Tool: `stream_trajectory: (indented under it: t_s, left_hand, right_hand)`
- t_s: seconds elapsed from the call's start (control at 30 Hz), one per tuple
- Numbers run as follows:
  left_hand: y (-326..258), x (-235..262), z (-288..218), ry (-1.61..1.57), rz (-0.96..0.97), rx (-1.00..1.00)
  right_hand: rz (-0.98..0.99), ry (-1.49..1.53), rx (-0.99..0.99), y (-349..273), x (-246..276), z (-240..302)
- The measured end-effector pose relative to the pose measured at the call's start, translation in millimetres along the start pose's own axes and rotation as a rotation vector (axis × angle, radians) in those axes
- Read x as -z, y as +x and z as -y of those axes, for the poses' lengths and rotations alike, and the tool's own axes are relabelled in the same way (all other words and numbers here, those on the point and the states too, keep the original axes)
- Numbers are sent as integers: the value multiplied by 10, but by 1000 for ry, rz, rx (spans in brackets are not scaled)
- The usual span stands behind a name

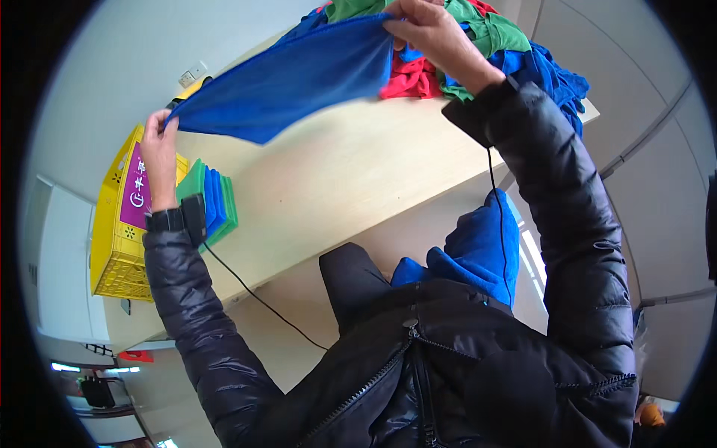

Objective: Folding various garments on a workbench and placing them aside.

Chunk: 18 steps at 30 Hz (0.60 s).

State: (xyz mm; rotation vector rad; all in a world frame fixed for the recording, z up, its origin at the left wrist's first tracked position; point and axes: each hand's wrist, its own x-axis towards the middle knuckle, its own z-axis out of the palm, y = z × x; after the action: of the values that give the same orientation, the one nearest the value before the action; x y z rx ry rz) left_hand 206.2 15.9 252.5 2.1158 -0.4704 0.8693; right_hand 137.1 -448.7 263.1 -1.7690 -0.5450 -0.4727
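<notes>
A soft blue microfibre cloth (pixel 287 78) hangs stretched in the air above the pale wooden table (pixel 343 172), running from nine o'clock up to twelve o'clock. The left hand (pixel 159 153) pinches its lower corner at nine o'clock; the right hand (pixel 429 33) grips the upper corner at twelve o'clock, fingers closed on the fabric. Just beside the left wrist lies a folded stack of green and blue cloths (pixel 213 201). Behind the right hand, at one o'clock, sits a loose heap of red, green and blue cloths (pixel 515 45). A yellow plastic crate (pixel 119 254) stands off the table's edge at eight o'clock
</notes>
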Motion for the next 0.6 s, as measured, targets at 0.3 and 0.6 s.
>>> stream_trajectory:
  t_s: [0.3, 0.6]
  left_hand:
    - [-1971, -260, 834, 531, 434, -44]
    - [-2700, -1673, -827, -11, 394, -32]
  right_hand:
    - [118, -411, 125, -1785, -1005, -1157]
    - [206, -301, 33, -1912, -1406, -697]
